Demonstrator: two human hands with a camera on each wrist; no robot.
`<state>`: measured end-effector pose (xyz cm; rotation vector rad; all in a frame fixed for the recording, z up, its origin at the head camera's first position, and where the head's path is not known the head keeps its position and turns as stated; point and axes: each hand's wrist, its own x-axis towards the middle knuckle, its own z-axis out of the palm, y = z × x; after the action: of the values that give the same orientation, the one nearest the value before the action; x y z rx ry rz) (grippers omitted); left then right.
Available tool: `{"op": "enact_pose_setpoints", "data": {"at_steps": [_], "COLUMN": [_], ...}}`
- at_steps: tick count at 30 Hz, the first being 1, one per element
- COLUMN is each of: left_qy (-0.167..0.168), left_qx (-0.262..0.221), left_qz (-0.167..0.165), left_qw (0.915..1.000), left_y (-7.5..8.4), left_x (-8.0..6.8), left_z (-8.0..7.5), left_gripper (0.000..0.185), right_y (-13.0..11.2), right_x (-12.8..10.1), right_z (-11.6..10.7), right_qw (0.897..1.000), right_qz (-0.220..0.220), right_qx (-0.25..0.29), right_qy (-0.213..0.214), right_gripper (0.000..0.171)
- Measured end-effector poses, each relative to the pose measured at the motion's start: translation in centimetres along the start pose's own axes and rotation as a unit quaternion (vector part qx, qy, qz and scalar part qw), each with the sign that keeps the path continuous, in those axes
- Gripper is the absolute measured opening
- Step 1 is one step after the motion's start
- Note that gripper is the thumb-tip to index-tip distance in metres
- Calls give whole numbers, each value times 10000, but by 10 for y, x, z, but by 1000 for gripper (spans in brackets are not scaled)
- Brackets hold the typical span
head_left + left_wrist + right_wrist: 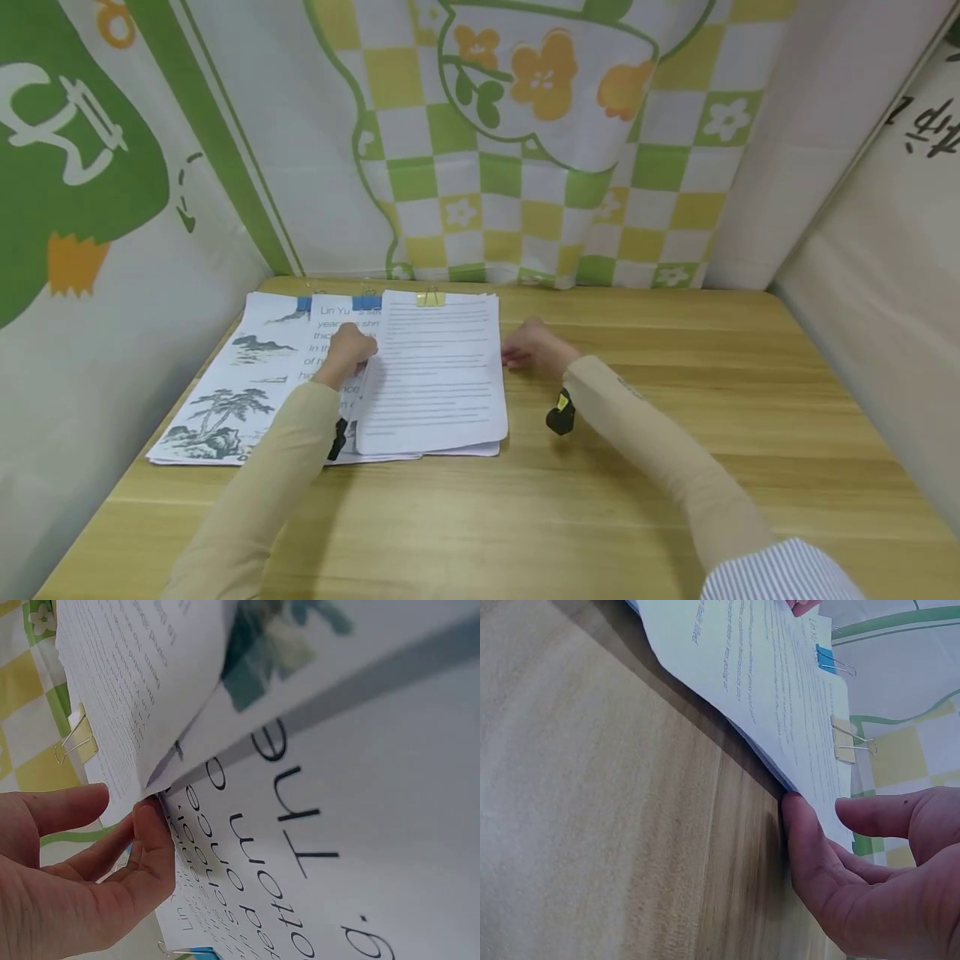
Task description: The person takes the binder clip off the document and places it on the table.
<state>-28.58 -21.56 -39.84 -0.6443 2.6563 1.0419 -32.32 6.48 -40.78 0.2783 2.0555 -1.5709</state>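
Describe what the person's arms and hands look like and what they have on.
The left hand and right hand wear no gloves. The left sleeve and right sleeve are long and beige. Above the right one shows a blue-and-white striped garment. A black piece with a yellow patch hangs by the right wrist.

Clipped stack (442, 383) lies face up

White, with lines of small dark print, the stack lies with its clipped end toward the far edge of the table (637, 508). A pale yellow clip (431, 299) with wire handles bites that end. The left side overlaps large-print sheets (330, 313), its edge lifted off them in the left wrist view. Near the near right corner, an under-sheet peeks out below the top page.
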Motion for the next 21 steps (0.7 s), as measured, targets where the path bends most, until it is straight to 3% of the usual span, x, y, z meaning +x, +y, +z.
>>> {"op": "enact_pose_setpoints", "data": {"at_steps": [7, 16, 21], "left_qy": [-139, -632, -862], "left_qx": [-22, -377, -495], "left_qz": [20, 258, 406], "left_qw": [9999, 9970, 9942], "left_y": [1, 11, 22], "left_x": [1, -6, -19], "left_z": [7, 22, 31], "left_gripper": [48, 36, 32], "right_y": [7, 19, 26], "right_x": [1, 0, -10], "right_z": [-4, -24, -41], "right_qw": [9997, 9986, 9957], "right_qz": [10, -196, -308], "right_qx": [-84, -498, -873], "right_qy": [236, 13, -58], "right_gripper": [4, 16, 1]}}
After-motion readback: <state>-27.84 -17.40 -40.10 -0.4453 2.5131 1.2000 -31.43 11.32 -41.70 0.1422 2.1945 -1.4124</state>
